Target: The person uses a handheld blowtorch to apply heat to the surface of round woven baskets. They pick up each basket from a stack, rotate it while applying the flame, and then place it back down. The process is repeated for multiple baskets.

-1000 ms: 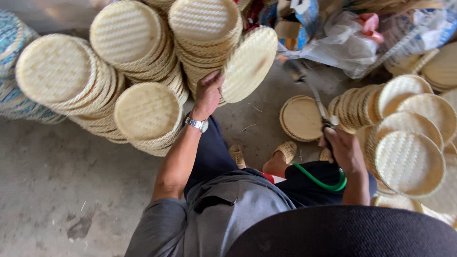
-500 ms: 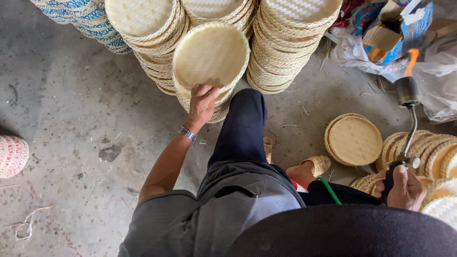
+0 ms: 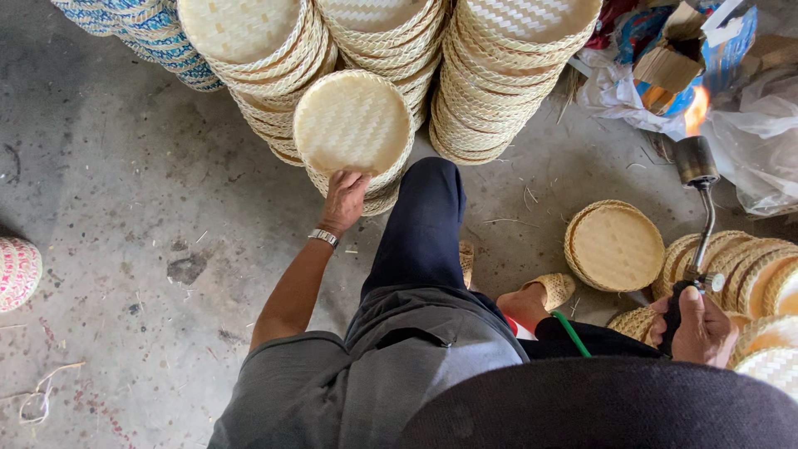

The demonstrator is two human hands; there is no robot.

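Far left, a pink-and-white woven basket (image 3: 17, 273) sits alone on the concrete floor (image 3: 125, 208). Blue-patterned baskets (image 3: 141, 25) stack at top left, beside tall stacks of pale woven trays (image 3: 499, 75). Your left hand (image 3: 342, 198) reaches forward, fingers clamped on the near rim of a round woven tray (image 3: 352, 123) topping a low stack. Your dark trouser leg (image 3: 420, 224) lies between both hands. A single tray (image 3: 615, 245) rests flat, right of it. Your right hand (image 3: 698, 326) grips a gas torch (image 3: 702, 216), fingers wrapped tight, flame lit, near plastic bags (image 3: 748, 125).
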